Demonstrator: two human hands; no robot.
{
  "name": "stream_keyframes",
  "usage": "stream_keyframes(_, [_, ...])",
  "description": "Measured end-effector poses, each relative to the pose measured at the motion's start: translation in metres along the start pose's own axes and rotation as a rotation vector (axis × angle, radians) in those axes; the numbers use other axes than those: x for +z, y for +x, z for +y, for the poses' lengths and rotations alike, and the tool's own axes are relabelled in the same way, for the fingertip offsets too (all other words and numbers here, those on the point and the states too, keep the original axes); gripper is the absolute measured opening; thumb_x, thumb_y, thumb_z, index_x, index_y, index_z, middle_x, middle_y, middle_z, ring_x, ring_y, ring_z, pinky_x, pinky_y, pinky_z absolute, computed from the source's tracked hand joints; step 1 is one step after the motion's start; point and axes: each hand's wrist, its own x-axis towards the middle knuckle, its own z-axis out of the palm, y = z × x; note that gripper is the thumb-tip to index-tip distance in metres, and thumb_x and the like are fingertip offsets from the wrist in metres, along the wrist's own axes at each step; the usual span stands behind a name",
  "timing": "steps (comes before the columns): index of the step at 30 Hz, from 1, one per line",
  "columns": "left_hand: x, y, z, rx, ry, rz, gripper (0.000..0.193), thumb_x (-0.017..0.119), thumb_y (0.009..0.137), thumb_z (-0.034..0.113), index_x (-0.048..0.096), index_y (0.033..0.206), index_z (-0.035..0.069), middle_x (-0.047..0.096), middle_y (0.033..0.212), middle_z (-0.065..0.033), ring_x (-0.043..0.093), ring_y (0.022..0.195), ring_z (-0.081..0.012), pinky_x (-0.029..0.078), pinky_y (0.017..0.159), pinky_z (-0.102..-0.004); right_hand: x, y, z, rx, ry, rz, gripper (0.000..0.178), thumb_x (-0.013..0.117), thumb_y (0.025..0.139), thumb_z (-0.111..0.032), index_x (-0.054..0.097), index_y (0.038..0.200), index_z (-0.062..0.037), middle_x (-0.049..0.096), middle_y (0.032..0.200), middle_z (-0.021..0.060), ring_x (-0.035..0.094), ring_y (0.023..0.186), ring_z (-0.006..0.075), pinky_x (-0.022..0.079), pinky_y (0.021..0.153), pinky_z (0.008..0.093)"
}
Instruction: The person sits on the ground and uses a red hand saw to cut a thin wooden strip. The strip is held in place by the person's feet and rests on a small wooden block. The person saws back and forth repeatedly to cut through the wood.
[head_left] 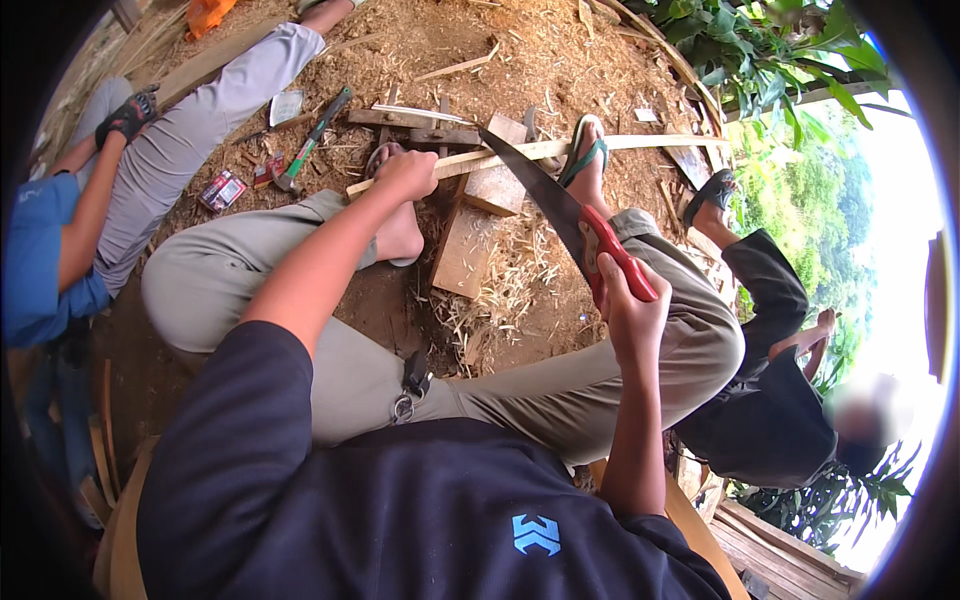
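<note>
My right hand [635, 305] is closed around the red handle of a hand saw [545, 192]. Its dark blade slants up and to the left, with the tip over a long, pale wooden strip [640, 142]. My left hand [408, 175] grips that strip near its left end, fingers wrapped round it. Under the strip lies a wooden block [497, 188], with a larger block [462, 245] nearer to me. My sandalled foot [588, 170] is beside the strip on the right; whether it presses on the wood I cannot tell.
A green-handled hammer [312, 142] and a small red box [222, 190] lie on the left. Wood shavings [515, 275] cover the ground. One person in blue [60, 240] sits at left, wearing a dark glove [128, 115]; another in black [765, 400] sits at right.
</note>
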Motion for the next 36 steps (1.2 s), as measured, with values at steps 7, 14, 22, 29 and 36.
stream_keyframes(7, [0.002,-0.001,-0.001,-0.038,0.084,-0.009,0.027,0.061,0.089,0.018,0.068,0.112,0.007,0.071,0.117,-0.0253,0.066,0.116,-0.0442,0.049,0.101,-0.0548,0.04,0.009,0.044,-0.067,-0.034,0.065,0.022,0.073,0.095,-0.018,0.073,0.091,0.0034,0.056,0.062,-0.0032,0.043,0.056,0.0042,0.035,0.051,0.0264])
stream_keyframes(14, [0.001,-0.005,0.0,0.005,0.054,-0.02,0.027,0.061,0.089,0.018,0.067,0.112,0.006,0.071,0.116,-0.0247,0.066,0.114,-0.0451,0.048,0.1,-0.0556,0.014,0.016,0.046,0.03,0.21,-0.027,0.024,0.071,0.099,-0.024,0.068,0.086,-0.0036,0.054,0.057,-0.0046,0.045,0.045,0.0024,0.034,0.044,0.0209])
stream_keyframes(22, [0.001,-0.007,0.005,0.052,-0.004,0.028,0.026,0.06,0.087,0.015,0.069,0.109,0.005,0.072,0.111,-0.0257,0.067,0.11,-0.0467,0.05,0.097,-0.0572,0.004,-0.002,0.073,0.018,0.065,-0.029,0.018,0.074,0.096,-0.018,0.073,0.092,0.0001,0.059,0.068,-0.0053,0.049,0.06,0.0021,0.036,0.053,0.0222])
stream_keyframes(29, [0.005,-0.004,0.001,-0.007,0.071,-0.026,0.028,0.058,0.089,0.019,0.069,0.112,0.007,0.07,0.118,-0.0259,0.061,0.12,-0.0495,0.039,0.108,-0.0585,-0.071,-0.018,0.047,0.176,0.171,-0.001,0.02,0.071,0.098,-0.018,0.065,0.084,-0.0046,0.05,0.056,-0.0048,0.043,0.045,0.003,0.032,0.043,0.022])
stream_keyframes(36, [0.006,-0.002,-0.001,-0.046,0.058,-0.021,0.025,0.057,0.09,0.017,0.068,0.11,0.008,0.07,0.119,-0.0243,0.062,0.119,-0.0487,0.04,0.107,-0.0599,-0.041,-0.009,0.046,0.082,0.11,0.005,0.017,0.071,0.097,-0.017,0.067,0.087,-0.0038,0.05,0.057,-0.0059,0.041,0.044,0.0024,0.029,0.042,0.0211])
